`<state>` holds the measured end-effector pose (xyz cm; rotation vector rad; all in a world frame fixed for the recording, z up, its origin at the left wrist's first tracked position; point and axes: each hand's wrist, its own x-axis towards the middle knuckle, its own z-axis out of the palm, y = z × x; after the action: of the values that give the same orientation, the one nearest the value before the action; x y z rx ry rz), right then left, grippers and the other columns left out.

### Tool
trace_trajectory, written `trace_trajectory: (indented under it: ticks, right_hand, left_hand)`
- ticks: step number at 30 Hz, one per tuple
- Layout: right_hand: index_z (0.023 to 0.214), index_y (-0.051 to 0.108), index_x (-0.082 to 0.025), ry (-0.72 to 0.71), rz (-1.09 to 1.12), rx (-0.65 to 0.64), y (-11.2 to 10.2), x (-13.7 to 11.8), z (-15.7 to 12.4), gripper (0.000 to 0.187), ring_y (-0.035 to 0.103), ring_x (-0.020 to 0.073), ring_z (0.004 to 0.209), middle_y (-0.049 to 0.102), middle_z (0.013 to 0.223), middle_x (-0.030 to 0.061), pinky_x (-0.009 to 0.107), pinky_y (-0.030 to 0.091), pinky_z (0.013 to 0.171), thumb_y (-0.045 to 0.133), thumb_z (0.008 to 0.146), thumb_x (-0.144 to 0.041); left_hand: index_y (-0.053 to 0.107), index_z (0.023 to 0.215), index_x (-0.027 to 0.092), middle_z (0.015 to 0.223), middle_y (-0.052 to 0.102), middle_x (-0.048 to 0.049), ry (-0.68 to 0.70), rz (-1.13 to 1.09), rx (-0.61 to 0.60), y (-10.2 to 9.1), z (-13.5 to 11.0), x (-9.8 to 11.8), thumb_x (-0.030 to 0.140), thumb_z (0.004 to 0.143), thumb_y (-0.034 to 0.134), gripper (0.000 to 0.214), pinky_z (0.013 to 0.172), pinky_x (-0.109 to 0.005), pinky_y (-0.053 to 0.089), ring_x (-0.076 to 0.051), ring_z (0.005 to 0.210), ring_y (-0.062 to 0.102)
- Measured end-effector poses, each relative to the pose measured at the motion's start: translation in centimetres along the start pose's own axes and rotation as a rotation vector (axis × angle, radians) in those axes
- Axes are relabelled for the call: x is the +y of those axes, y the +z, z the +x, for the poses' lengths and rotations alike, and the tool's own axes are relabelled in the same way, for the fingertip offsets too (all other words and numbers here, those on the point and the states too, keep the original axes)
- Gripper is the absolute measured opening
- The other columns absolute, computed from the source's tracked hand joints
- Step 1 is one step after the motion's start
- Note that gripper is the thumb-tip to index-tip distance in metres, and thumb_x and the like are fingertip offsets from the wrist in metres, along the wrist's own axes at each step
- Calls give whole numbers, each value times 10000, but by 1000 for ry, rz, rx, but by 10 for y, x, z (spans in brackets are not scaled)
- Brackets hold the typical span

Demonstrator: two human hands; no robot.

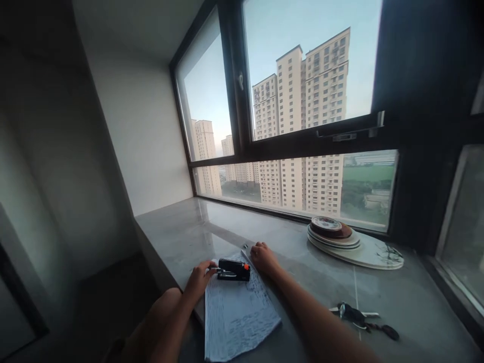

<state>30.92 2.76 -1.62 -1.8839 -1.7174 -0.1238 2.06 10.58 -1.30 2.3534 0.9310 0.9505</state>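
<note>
A black stapler [234,269] with an orange tip lies on the top end of a sheet of handwritten paper [237,315], which rests on the grey stone window ledge [181,232]. My left hand [199,279] is closed on the stapler's left end. My right hand [263,257] rests with curled fingers on the paper's upper right corner, pressing it down just right of the stapler.
A stack of decorated plates [335,234] sits on a larger oval platter [381,257] near the window at the right. A bunch of keys [359,317] lies on the ledge by my right forearm. Large windows [302,101] face tall apartment blocks. A white wall bounds the left.
</note>
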Motion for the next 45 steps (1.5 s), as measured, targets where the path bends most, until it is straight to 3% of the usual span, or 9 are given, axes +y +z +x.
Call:
trace_trajectory:
  ticks: [13, 17, 21, 25, 32, 36, 41, 43, 45]
  right_hand:
    - [815, 724, -213, -47, 91, 61, -5, -9, 0, 312, 586, 228, 962, 684, 957, 91, 307, 438, 858, 488, 1009, -274]
    - [959, 730, -217, -277, 531, 40, -13, -35, -4, 437, 616, 224, 946, 691, 964, 71, 336, 477, 872, 379, 1044, -463]
    - [1264, 642, -252, -516, 719, -145, -16, -61, -15, 442, 642, 245, 1054, 686, 1177, 54, 345, 491, 937, 680, 876, -459]
    - [1328, 591, -276, -494, 683, -149, -11, -69, -19, 542, 661, 247, 1076, 695, 1219, 47, 344, 502, 950, 710, 802, -224]
    - [1367, 540, -267, -481, 701, -143, -1, -76, -17, 524, 678, 250, 1060, 694, 1238, 69, 342, 523, 926, 668, 859, -269]
    - [1441, 480, -298, -482, 654, -283, -7, -67, -13, 672, 691, 235, 1006, 712, 1199, 40, 329, 532, 898, 693, 808, -224]
    - [1558, 331, -309, -418, 746, -581, -38, -30, -18, 925, 529, 270, 1315, 528, 1486, 72, 398, 419, 1084, 777, 750, -257]
    - [1544, 360, -315, -326, 851, -699, -48, -13, -22, 889, 511, 273, 1335, 504, 1508, 70, 403, 427, 1069, 794, 771, -373]
    - [1499, 452, -281, -194, 929, -682, -50, 1, -24, 682, 573, 274, 1267, 568, 1441, 95, 398, 476, 995, 648, 896, -531]
  left_hand:
    - [801, 923, 246, 976, 795, -59, -6, -38, 50, 4, 0, -11, 324, 799, 643, 216, 914, -375, 541, -268, 962, 722]
    - [815, 918, 281, 1068, 786, -65, 8, 35, 118, 8, -2, -16, 319, 803, 655, 201, 1009, -404, 510, -275, 1056, 709]
    - [793, 1031, 301, 1130, 770, -55, -119, 127, 137, 6, -14, -9, 273, 809, 644, 269, 1020, -399, 516, -285, 1128, 691]
    - [696, 1241, 271, 1220, 735, -57, -178, 49, 83, 10, -22, 8, 172, 817, 571, 453, 1045, -367, 515, -251, 1203, 654]
    - [357, 1527, 242, 1382, 635, -79, -73, -184, -51, 20, -25, 28, 30, 736, 481, 829, 1114, -360, 470, -199, 1322, 557]
    - [468, 1408, 234, 1172, 755, -55, -117, -160, 76, 13, -25, 13, 145, 834, 494, 581, 1098, -368, 477, -204, 1255, 619]
    - [591, 1093, 250, 1125, 769, -48, -196, -69, 237, 13, -23, 5, 81, 828, 458, 342, 987, -330, 530, -185, 1130, 694]
    - [600, 1021, 230, 1109, 765, -64, -203, -101, 266, 15, -24, 6, 45, 807, 458, 316, 974, -321, 532, -178, 1103, 702]
    - [603, 994, 220, 1093, 757, -67, -213, -141, 293, 17, -25, 6, 34, 810, 448, 304, 977, -324, 530, -174, 1087, 702]
